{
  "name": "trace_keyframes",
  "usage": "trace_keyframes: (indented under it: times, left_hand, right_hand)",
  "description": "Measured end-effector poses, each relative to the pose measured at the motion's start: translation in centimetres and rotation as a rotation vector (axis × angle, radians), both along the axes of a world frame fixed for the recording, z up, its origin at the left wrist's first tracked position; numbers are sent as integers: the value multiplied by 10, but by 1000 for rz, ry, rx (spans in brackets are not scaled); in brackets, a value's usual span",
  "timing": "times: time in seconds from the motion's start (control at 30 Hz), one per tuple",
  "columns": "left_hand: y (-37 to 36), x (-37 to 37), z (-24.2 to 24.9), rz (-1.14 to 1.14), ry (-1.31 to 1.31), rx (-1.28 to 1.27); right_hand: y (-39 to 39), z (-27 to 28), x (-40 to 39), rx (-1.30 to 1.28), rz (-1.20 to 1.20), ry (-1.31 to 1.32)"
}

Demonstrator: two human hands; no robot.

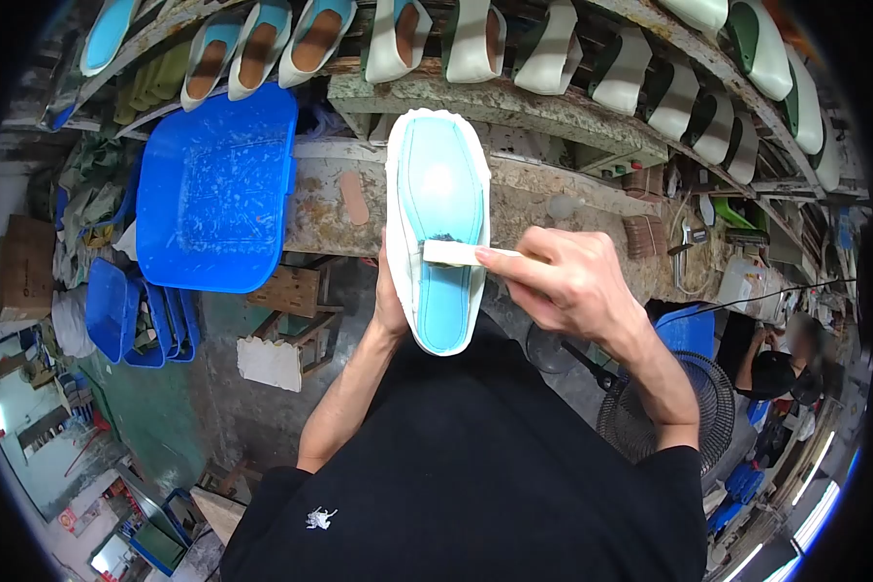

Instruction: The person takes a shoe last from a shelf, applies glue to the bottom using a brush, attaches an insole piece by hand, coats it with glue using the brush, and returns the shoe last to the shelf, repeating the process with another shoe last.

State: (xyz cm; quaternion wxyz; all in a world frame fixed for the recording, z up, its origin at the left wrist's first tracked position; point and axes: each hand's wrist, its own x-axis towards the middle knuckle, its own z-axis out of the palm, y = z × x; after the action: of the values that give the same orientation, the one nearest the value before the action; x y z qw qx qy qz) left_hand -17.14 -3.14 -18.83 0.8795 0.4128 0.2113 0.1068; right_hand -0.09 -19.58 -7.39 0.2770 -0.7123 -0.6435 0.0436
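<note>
A white shoe upper with a light blue sole (443,179) is held upright in front of me, its blue face toward me. My left hand (390,296) grips its left edge, with the fingers mostly hidden behind it. In my right hand (563,281) is a white-handled brush (451,253), pinched between thumb and fingers. The brush lies across the blue sole a little below its middle, and a dark patch shows just above it. Whether the bristles touch the surface is hard to make out.
A blue plastic tub (213,189) stands on the worn bench (320,209) at the left. Racks of white shoes (475,44) run along the top. Blue crates (116,310) are at the left, a black fan (694,407) at the lower right, and another person (781,369) at the far right.
</note>
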Motion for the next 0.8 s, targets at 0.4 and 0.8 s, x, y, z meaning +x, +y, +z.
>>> trace_keyframes:
  times: [0.4,0.8]
  left_hand:
    - [2,-17,17,76,12,-14]
    - [4,-21,31,69,-20,-3]
  right_hand:
    - [24,28,-29,158,-49,85]
    - [52,42,-39,182,-94,-94]
